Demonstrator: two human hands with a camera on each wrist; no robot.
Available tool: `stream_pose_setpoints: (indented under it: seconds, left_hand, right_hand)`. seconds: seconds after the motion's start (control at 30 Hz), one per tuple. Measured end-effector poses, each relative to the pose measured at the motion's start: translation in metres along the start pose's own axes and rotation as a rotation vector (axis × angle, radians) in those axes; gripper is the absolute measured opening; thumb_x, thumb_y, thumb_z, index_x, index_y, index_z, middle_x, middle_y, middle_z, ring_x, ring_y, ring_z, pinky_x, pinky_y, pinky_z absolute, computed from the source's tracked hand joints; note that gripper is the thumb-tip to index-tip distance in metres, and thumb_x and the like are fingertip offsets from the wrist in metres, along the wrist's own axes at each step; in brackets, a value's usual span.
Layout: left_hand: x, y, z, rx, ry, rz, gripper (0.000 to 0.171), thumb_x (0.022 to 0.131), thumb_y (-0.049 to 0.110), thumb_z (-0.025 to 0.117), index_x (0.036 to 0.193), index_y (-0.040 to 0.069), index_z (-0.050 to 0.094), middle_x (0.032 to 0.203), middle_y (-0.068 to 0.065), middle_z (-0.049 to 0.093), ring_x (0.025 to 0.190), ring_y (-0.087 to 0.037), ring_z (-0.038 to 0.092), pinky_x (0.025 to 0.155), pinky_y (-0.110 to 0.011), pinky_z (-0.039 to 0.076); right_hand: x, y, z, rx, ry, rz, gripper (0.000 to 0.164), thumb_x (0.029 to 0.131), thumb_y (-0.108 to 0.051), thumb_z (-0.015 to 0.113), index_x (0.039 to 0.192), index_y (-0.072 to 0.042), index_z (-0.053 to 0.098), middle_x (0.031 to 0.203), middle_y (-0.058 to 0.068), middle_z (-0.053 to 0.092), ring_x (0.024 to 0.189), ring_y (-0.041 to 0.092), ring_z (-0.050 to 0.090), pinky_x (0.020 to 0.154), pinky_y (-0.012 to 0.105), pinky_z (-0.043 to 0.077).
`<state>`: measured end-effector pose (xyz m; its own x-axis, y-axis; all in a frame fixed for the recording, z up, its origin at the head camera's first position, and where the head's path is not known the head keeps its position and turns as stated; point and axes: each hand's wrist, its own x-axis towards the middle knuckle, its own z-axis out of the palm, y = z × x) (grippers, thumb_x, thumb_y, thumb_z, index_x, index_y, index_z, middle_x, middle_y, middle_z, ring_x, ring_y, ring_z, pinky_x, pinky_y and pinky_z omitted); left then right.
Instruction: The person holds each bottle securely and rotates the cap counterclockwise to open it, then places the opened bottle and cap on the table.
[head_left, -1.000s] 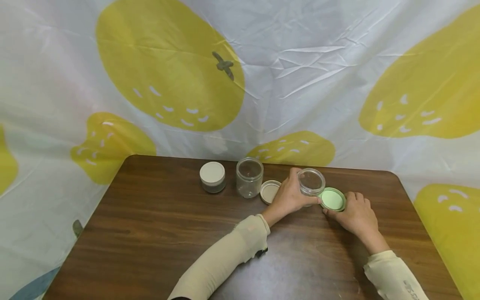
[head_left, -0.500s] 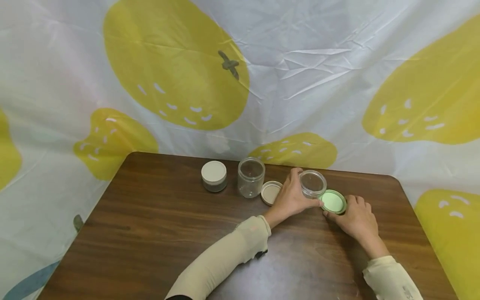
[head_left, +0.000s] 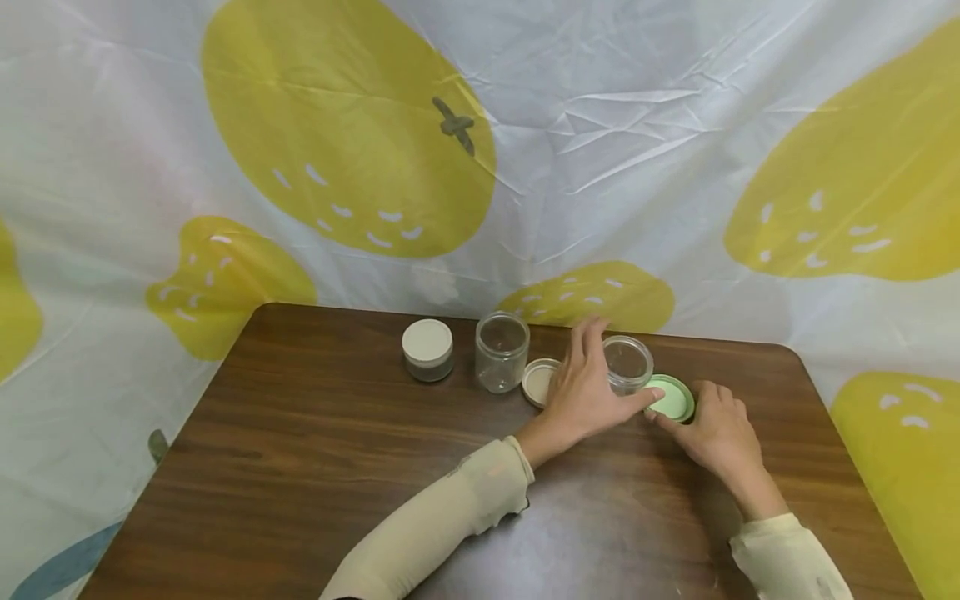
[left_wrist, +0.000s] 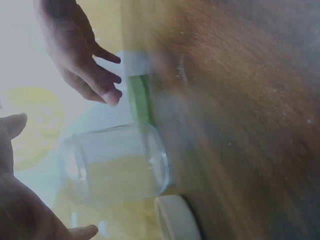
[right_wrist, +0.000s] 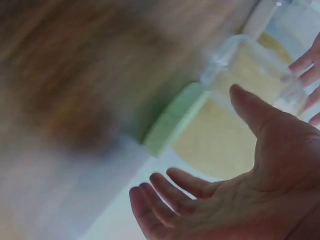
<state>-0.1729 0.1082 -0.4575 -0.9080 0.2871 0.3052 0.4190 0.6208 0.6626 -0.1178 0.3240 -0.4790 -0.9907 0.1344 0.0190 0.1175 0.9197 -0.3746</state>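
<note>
My left hand [head_left: 588, 396] is spread beside a clear open jar [head_left: 628, 367], its thumb and fingers apart from the jar's wall in the left wrist view. Right of that jar, a green lid [head_left: 677, 400] lies on the table with its inside facing up. My right hand [head_left: 723, 433] is around the lid's near right side. In the right wrist view, the fingers [right_wrist: 175, 195] are relaxed and stand off the green lid [right_wrist: 175, 120]. A beige lid [head_left: 537, 382] lies left of the jar, partly hidden behind my left hand.
A taller clear open jar [head_left: 501, 358] stands left of the beige lid. Farther left is a short jar with a white lid [head_left: 427, 343] on it. The brown wooden table [head_left: 300, 467] ends at a patterned curtain [head_left: 600, 167] behind.
My left hand has let go of the clear jar, its fingers spreading wider and its thumb lifting over the green lid. My right hand has shifted slightly to the right. The jars stay put.
</note>
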Motion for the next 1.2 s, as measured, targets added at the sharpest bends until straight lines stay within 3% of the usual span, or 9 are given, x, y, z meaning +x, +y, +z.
stream_pose_setpoints:
  seconds: [0.23,0.37,0.47,0.6,0.77,0.93,1.2]
  left_hand:
    - [-0.014,-0.001,-0.039,-0.083,0.099,0.090,0.102,0.084,0.064,0.077,0.161,0.024,0.024,0.172,0.003,0.024,0.134,-0.026,0.060,0.091,-0.040,0.059]
    - [-0.018,-0.012,-0.062,-0.115,0.179,0.160,0.099,0.085,0.057,0.080,0.159,0.016,0.029,0.172,-0.006,0.025,0.147,-0.027,0.050,0.103,-0.045,0.057]
    - [-0.020,-0.023,-0.080,-0.145,0.268,0.194,0.095,0.085,0.050,0.081,0.156,0.009,0.032,0.169,-0.011,0.029,0.154,-0.027,0.041,0.115,-0.046,0.050]
    - [-0.022,-0.037,-0.104,-0.215,0.388,0.216,0.089,0.087,0.045,0.079,0.153,0.006,0.033,0.168,-0.013,0.032,0.156,-0.026,0.037,0.120,-0.047,0.045]
    - [-0.028,-0.053,-0.128,-0.279,0.459,0.237,0.084,0.092,0.046,0.074,0.152,0.003,0.033,0.168,-0.017,0.029,0.159,-0.029,0.031,0.123,-0.054,0.041]
    - [-0.029,-0.079,-0.145,-0.253,0.487,0.180,0.077,0.096,0.038,0.071,0.152,0.003,0.032,0.167,-0.019,0.027,0.159,-0.030,0.031,0.124,-0.053,0.039]
    - [-0.035,-0.117,-0.162,-0.298,0.514,0.000,0.073,0.096,0.024,0.072,0.153,0.004,0.031,0.165,-0.018,0.030,0.154,-0.028,0.034,0.124,-0.050,0.038]
  right_hand:
    - [-0.015,-0.035,-0.016,0.018,0.209,-0.039,0.087,0.093,-0.052,0.074,0.147,0.011,0.046,0.145,0.041,0.048,0.130,0.064,0.041,0.096,0.076,0.038]
    - [-0.021,-0.059,-0.020,0.085,0.325,-0.089,0.081,0.091,-0.044,0.078,0.147,0.006,0.049,0.147,0.035,0.051,0.134,0.060,0.042,0.095,0.074,0.035]
    - [-0.021,-0.076,-0.016,0.174,0.418,-0.184,0.075,0.088,-0.033,0.082,0.144,0.007,0.052,0.145,0.033,0.054,0.130,0.057,0.046,0.096,0.070,0.037]
    - [-0.013,-0.097,-0.005,0.298,0.485,-0.317,0.067,0.088,-0.020,0.081,0.142,0.008,0.052,0.142,0.032,0.054,0.125,0.053,0.049,0.100,0.063,0.040]
    - [-0.005,-0.122,0.006,0.369,0.515,-0.447,0.065,0.090,-0.018,0.078,0.143,0.005,0.050,0.140,0.029,0.055,0.131,0.048,0.050,0.108,0.060,0.040]
    - [-0.004,-0.154,0.017,0.335,0.554,-0.552,0.065,0.088,-0.023,0.075,0.143,0.004,0.053,0.143,0.026,0.056,0.134,0.044,0.052,0.113,0.056,0.042]
    - [-0.013,-0.196,0.045,0.255,0.554,-0.746,0.060,0.087,-0.025,0.075,0.138,0.003,0.058,0.142,0.022,0.059,0.132,0.041,0.057,0.111,0.053,0.047]
